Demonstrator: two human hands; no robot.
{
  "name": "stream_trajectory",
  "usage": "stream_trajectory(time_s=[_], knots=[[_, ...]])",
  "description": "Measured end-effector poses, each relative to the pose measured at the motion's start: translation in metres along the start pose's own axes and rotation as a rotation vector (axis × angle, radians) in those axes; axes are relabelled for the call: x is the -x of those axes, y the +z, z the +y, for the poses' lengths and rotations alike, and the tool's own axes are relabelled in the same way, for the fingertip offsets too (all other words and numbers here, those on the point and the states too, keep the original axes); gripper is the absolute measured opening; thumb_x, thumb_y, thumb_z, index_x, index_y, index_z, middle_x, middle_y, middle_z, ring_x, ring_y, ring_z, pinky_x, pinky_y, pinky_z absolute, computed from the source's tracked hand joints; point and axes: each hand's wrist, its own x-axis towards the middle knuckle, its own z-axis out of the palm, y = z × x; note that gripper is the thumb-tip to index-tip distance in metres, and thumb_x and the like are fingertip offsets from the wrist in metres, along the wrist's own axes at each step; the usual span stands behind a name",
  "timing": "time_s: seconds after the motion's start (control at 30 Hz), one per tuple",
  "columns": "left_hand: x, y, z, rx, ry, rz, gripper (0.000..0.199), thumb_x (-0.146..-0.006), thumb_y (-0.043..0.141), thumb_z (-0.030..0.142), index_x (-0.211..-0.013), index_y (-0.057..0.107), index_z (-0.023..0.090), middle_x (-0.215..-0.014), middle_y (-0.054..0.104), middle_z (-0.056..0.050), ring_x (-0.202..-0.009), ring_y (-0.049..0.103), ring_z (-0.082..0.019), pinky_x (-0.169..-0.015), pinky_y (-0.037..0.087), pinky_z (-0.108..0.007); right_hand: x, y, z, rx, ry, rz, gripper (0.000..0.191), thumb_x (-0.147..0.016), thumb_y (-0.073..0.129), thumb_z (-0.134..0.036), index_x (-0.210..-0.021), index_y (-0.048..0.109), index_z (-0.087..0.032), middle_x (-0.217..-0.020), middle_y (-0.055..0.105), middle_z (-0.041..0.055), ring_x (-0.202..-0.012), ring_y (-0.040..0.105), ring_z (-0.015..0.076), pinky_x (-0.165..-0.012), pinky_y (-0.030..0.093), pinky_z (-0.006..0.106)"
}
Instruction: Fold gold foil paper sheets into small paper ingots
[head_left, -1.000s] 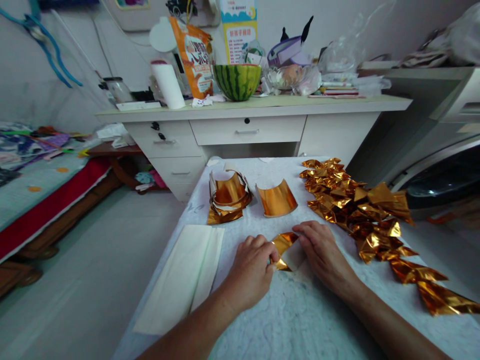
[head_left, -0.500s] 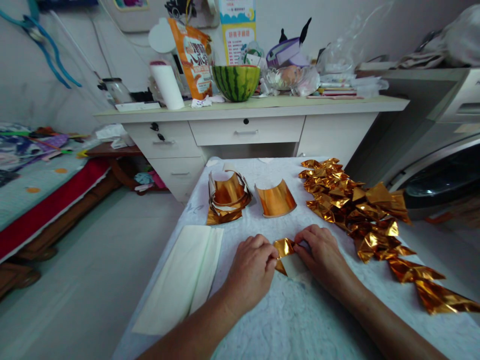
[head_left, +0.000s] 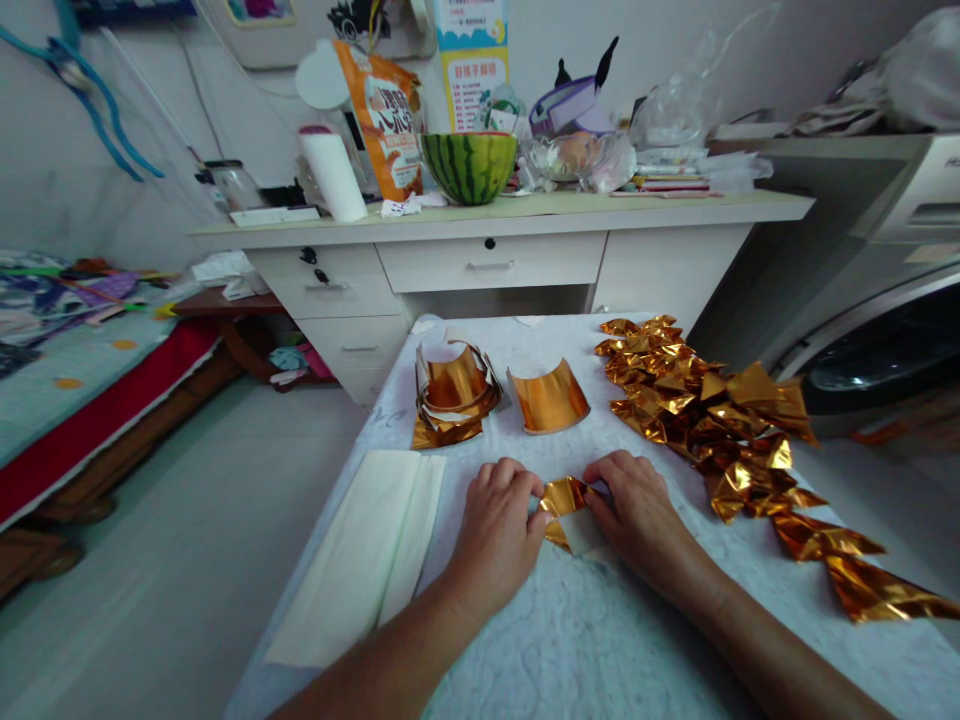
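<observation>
Between my two hands lies a partly folded sheet of gold foil paper (head_left: 564, 494), its shiny side showing at the top and left and its pale back at the lower right. My left hand (head_left: 501, 520) pinches its left edge with thumb and fingers. At the upper right corner, my right hand (head_left: 637, 505) grips it, the fingertips partly hidden. Beyond my hands sit a curved gold foil sheet (head_left: 551, 397) and a curled stack of gold foil sheets (head_left: 454, 385). Folded gold foil pieces (head_left: 697, 410) lie heaped along the right side.
A folded pale cloth or paper (head_left: 352, 550) lies on the table (head_left: 510, 650) at left. Behind stands a white desk (head_left: 495, 260) holding a watermelon half (head_left: 469, 165), an orange pouch (head_left: 382, 120) and a white roll (head_left: 334, 175). A washing machine (head_left: 900, 240) is at right.
My left thumb and fingers have shifted slightly at the foil's left edge, and more of its gold left flap shows. The right hand stays nearly in place. The view has moved slightly.
</observation>
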Motion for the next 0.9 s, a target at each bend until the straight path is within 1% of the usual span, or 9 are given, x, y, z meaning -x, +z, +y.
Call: stream_trajectory(time_s=[0.13,0.27,0.37,0.5,0.63,0.73,0.83,0.9], knots=[[-0.001,0.001,0.0,0.052,0.008,-0.008,0.014,-0.078,0.061,0.012,-0.087,0.056,0.021,-0.098,0.058,-0.002,-0.099,0.049,-0.022,-0.088,0.039,-0.038,0.0,0.0,-0.001,-0.005,-0.024,0.022,0.014,-0.083,0.054,-0.015,-0.09,0.064,-0.02,-0.095,0.059,0.0086,-0.089,0.049,0.0256,-0.076,0.037,0.037],[0.0,0.001,0.003,0.119,0.048,-0.027,0.015,-0.079,0.055,0.007,-0.085,0.052,0.021,-0.09,0.059,0.0,-0.092,0.051,-0.02,-0.083,0.04,-0.034,0.001,-0.003,0.001,-0.083,-0.082,0.062,0.007,-0.081,0.053,-0.015,-0.082,0.058,-0.019,-0.089,0.058,0.0073,-0.085,0.05,0.0231,-0.074,0.039,0.035],[0.001,0.0,0.003,0.19,0.037,-0.032,0.016,-0.081,0.051,0.007,-0.086,0.049,0.022,-0.083,0.058,0.001,-0.084,0.054,-0.018,-0.076,0.041,-0.03,0.002,-0.008,0.002,-0.195,-0.084,0.031,0.005,-0.083,0.051,-0.017,-0.079,0.052,-0.02,-0.081,0.058,0.0041,-0.077,0.052,0.0196,-0.069,0.04,0.032],[-0.001,-0.002,0.001,0.37,-0.017,0.003,0.014,-0.084,0.05,0.01,-0.09,0.047,0.022,-0.08,0.057,0.003,-0.074,0.057,-0.013,-0.067,0.041,-0.025,0.005,-0.013,0.001,-0.355,-0.025,-0.037,0.006,-0.086,0.05,-0.021,-0.081,0.049,-0.022,-0.066,0.055,-0.0024,-0.059,0.048,0.0139,-0.054,0.036,0.026],[-0.004,-0.005,-0.001,0.574,-0.067,0.05,0.004,-0.086,0.051,0.017,-0.085,0.05,0.02,-0.075,0.057,0.004,-0.067,0.056,-0.011,-0.061,0.042,-0.021,0.006,-0.015,0.0,-0.454,-0.034,-0.026,0.007,-0.088,0.051,-0.022,-0.083,0.046,-0.023,-0.065,0.053,-0.0042,-0.058,0.048,0.0126,-0.053,0.036,0.024],[-0.006,-0.006,-0.001,0.597,-0.051,0.063,0.006,-0.086,0.052,0.018,-0.081,0.056,0.018,-0.076,0.06,0.002,-0.071,0.057,-0.012,-0.066,0.044,-0.022,0.006,-0.014,0.0,-0.508,-0.057,-0.038,0.008,-0.089,0.049,-0.021,-0.081,0.046,-0.022,-0.066,0.051,-0.0044,-0.06,0.048,0.0123,-0.054,0.037,0.023],[-0.007,-0.006,-0.003,0.572,-0.038,0.057,0.012,-0.084,0.052,0.013,-0.085,0.063,0.017,-0.084,0.065,0.0,-0.079,0.061,-0.014,-0.074,0.047,-0.024,0.007,-0.016,-0.001,-0.553,-0.08,-0.062,0.01,-0.09,0.047,-0.021,-0.081,0.049,-0.022,-0.067,0.05,-0.0041,-0.062,0.048,0.0124,-0.055,0.038,0.022],[-0.008,-0.006,-0.004,0.527,-0.023,0.066,0.015,-0.083,0.052,0.01,-0.085,0.065,0.017,-0.087,0.066,-0.001,-0.083,0.062,-0.014,-0.077,0.047,-0.025,0.008,-0.017,-0.002,-0.571,-0.083,-0.091,0.01,-0.09,0.046,-0.021,-0.082,0.053,-0.021,-0.068,0.052,-0.0035,-0.062,0.05,0.0127,-0.056,0.039,0.023]])
